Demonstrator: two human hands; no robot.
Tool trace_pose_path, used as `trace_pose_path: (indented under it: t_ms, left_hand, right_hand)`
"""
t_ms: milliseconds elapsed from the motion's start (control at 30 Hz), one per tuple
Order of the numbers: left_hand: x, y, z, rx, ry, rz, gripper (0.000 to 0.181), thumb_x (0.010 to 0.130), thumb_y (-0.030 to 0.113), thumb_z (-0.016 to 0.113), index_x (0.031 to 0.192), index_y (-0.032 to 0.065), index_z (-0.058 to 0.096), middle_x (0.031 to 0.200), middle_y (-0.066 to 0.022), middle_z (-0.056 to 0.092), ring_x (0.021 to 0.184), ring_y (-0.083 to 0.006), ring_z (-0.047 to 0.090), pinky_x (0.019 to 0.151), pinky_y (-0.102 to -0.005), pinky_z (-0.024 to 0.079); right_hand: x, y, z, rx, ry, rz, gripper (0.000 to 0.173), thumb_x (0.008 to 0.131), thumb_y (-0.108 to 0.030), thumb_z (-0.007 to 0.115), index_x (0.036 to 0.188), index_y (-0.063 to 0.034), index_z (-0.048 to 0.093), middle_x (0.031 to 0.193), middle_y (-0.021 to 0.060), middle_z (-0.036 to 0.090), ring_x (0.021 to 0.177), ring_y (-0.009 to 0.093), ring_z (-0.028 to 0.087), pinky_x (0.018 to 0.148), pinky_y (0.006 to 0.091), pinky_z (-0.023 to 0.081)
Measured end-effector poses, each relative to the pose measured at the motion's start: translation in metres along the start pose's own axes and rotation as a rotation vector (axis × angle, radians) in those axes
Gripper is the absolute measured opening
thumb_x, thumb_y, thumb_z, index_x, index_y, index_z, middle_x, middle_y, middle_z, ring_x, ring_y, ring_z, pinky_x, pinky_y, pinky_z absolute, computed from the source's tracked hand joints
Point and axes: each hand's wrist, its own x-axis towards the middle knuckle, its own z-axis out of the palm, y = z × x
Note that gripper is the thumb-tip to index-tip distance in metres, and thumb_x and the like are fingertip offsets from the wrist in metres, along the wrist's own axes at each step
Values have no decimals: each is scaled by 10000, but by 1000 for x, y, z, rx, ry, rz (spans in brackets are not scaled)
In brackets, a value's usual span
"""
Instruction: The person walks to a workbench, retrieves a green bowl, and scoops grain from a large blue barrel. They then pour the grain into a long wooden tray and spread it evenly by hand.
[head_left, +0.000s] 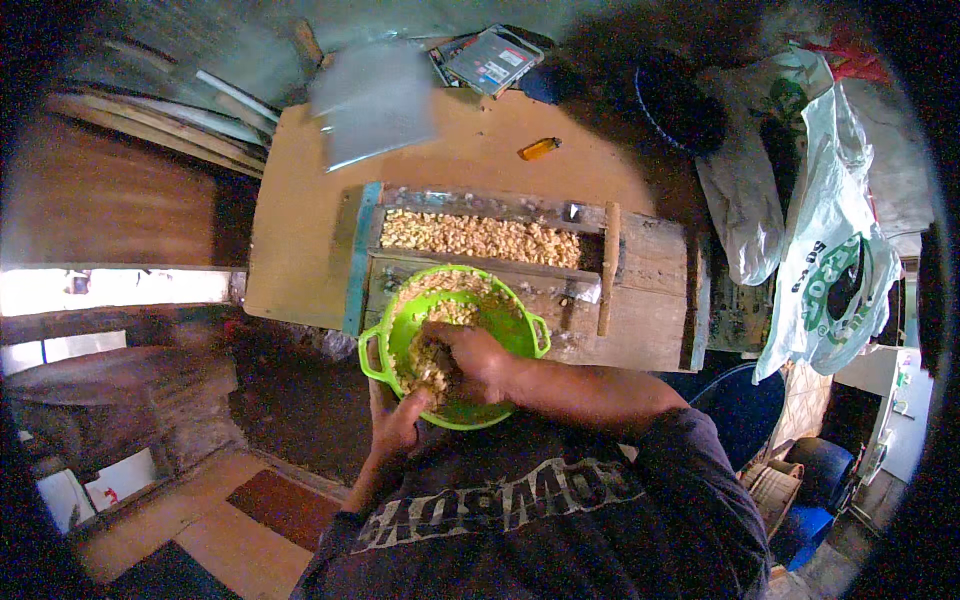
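A green plastic colander (517, 322) with two handles is tilted against my body at the near edge of the table. Pale chopped pieces (450, 289) cling to its wall and lie inside. My right hand (469, 360) reaches into it, fingers curled down among the pieces; what they hold is hidden. At the colander's near left rim is my left hand (401, 420), its thumb over the rim and its other fingers hidden. Just beyond, a wooden trough (487, 199) on a plank board holds a long layer of similar pieces (480, 236).
The plank board (652, 262) rests on a tan table (300, 225), with a wooden stick (609, 270) across the trough's right end. An orange lighter (538, 148), a clear plastic sheet (379, 105) and a grey tray-like object (495, 60) lie farther back. Plastic bags (832, 247) hang at right.
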Motion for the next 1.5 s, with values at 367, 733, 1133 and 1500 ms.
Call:
trace_pose_path:
  t_ms: [367, 733, 1133, 1500]
  left_hand:
    - [5, -20, -19, -55, 65, 75, 974, 734, 116, 642, 1557, 94, 121, 1469, -144, 382, 1302, -294, 461, 1078, -419, 400]
    - [-3, -4, -13, 2, 100, 92, 976, 754, 172, 698, 1557, 127, 144, 1447, -139, 420, 1268, -286, 496, 1047, -428, 435]
    - [1, -17, -14, -66, 88, 108, 993, 754, 116, 704, 1567, 139, 134, 1457, -118, 421, 1270, -275, 500, 1045, -414, 435]
    - [3, -16, -1, -95, 40, 169, 975, 781, 90, 712, 1560, 101, 127, 1490, -125, 376, 1319, -279, 456, 1064, -424, 427]
  right_hand:
    - [-56, -107, -48, 267, 65, -322, 340, 1007, -280, 467, 1181, -34, 624, 1060, 108, 703, 930, 288, 677, 891, 446, 536]
    - [-38, -118, -195, -741, 640, -670, 254, 959, -232, 587, 1105, -27, 624, 1017, 136, 670, 860, 318, 640, 755, 392, 497]
    - [-96, -126, -184, -1250, 837, -855, 274, 960, -266, 581, 1056, -29, 680, 811, 201, 682, 734, 323, 679, 661, 415, 508]
    - [-111, -127, -154, -1307, 770, -870, 244, 932, -149, 621, 1142, -30, 661, 1033, 186, 697, 877, 311, 697, 798, 376, 548]
